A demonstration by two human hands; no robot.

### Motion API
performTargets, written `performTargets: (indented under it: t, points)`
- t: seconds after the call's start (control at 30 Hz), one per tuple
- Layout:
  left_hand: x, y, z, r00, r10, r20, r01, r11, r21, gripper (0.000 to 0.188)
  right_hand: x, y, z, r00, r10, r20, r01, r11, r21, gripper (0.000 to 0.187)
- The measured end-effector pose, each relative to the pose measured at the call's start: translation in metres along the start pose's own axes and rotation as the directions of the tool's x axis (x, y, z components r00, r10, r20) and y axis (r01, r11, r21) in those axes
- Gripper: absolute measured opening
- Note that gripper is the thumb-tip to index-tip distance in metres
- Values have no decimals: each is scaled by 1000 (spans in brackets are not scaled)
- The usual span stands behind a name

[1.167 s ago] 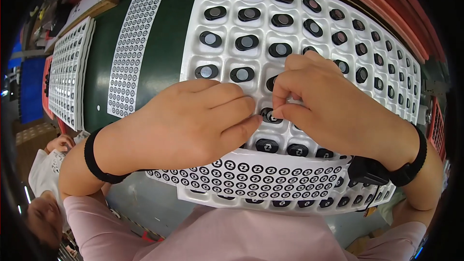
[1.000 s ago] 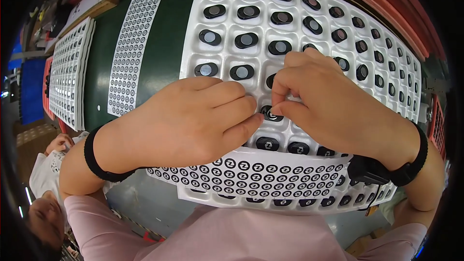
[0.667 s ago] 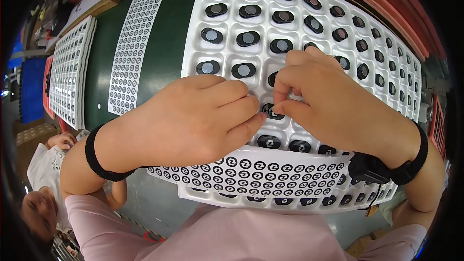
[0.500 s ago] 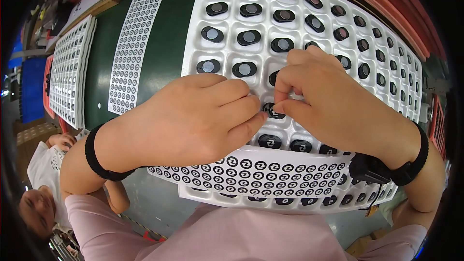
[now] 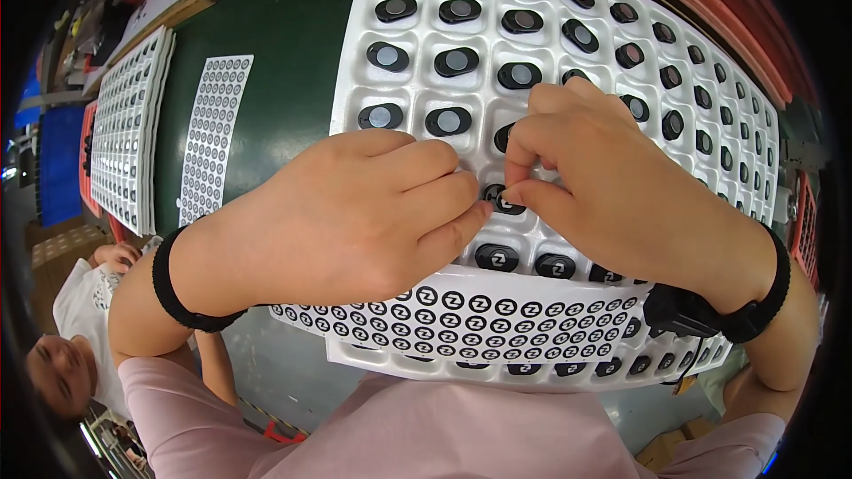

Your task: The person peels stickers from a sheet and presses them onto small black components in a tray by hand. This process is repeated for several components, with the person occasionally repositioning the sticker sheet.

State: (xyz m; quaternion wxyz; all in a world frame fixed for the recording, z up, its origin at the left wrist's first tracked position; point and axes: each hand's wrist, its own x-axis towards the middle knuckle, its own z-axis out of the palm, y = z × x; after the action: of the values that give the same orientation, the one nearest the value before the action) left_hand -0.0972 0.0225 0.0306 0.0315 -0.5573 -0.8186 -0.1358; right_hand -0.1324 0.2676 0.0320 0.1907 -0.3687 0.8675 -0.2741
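Note:
In front of me lies a white moulded tray point(image 5: 351, 93) with rows of small black oval cases, many with a plain grey disc on top. My right hand point(image 5: 595, 164) is closed, thumb and forefinger tips pinched at a round black-and-white sticker on one oval case point(image 5: 501, 199). My left hand point(image 5: 364, 217) is closed too, its bent fingertips against the left end of that case. The left thumb and anything under those fingers are hidden. Nearer to me, other oval cases point(image 5: 497, 257) bear the same round stickers. A sheet of round stickers point(image 5: 479, 324) lies across the tray's near part.
A narrower sticker sheet point(image 5: 213, 137) lies on the green surface point(image 5: 284, 53) at left. Beyond it is a stack of filled white trays point(image 5: 133, 133). A red rail point(image 5: 728, 27) runs along the far right. Another person point(image 5: 84, 328) is at lower left.
The narrow sticker sheet on the green surface has shifted nearer to me and a little left. The white tray has moved very slightly. Both hands keep their place.

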Motion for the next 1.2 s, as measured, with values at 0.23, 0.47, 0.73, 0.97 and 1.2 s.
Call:
performTargets:
  t: [0.23,0.47,0.73,0.97,1.2]
  points:
    - [0,0,-1,1000,-1,0,1,1000,16,36,0,0,0,1000,-14,-12,14,1000,7,4]
    - [0,0,0,1000,-4,-8,4,1000,10,34,1,0,1,1000,-9,-18,9,1000,-24,5]
    - [0,1,1,1000,-14,-15,14,1000,17,34,1,-2,1,1000,-3,-26,1,999,-47,5]
    - [4,2,-2,999,-22,39,20,999,40,35,1,0,1,999,-19,-34,17,999,-48,5]
    - [4,1,-3,998,-18,63,15,999,46,35,-1,7,-5,999,-46,3,46,995,84,6]
